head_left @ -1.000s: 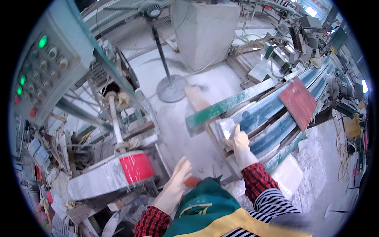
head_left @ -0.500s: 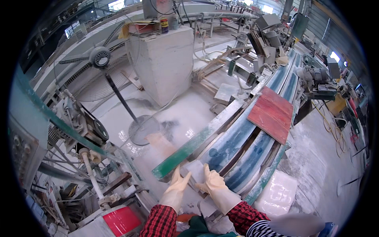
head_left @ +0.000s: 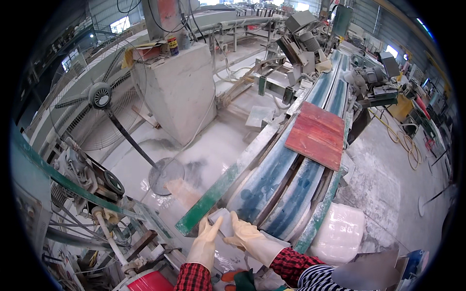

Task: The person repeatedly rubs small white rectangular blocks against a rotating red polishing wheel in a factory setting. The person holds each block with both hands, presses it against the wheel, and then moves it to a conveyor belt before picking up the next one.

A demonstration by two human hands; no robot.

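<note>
Across from where it hung apart, left of the conveyor (head_left: pixel 262 189), the left grip (head_left: pixel 204 246) has come in to join the right grip (head_left: pixel 248 237), which was at the pale block (head_left: pixel 221 219) a second ago. Both, in cream gloves, now grasp the block between them, thumbs and fingers at opposite sides; how firmly, I cannot tell. It is just beyond the conveyor's near end, beside the tip of the green rail (head_left: pixel 208 205) along its left edge; what bears it underneath is hidden.

A reddish board (head_left: pixel 318 135) lies across the conveyor's blue belts, farther along. Right of the conveyor's near end, close by, lies a glossy white slab (head_left: pixel 339 232). Well left of the conveyor stands a fan (head_left: pixel 100 95), and well to its right a yellow hose (head_left: pixel 410 148) lies coiled on the floor.
</note>
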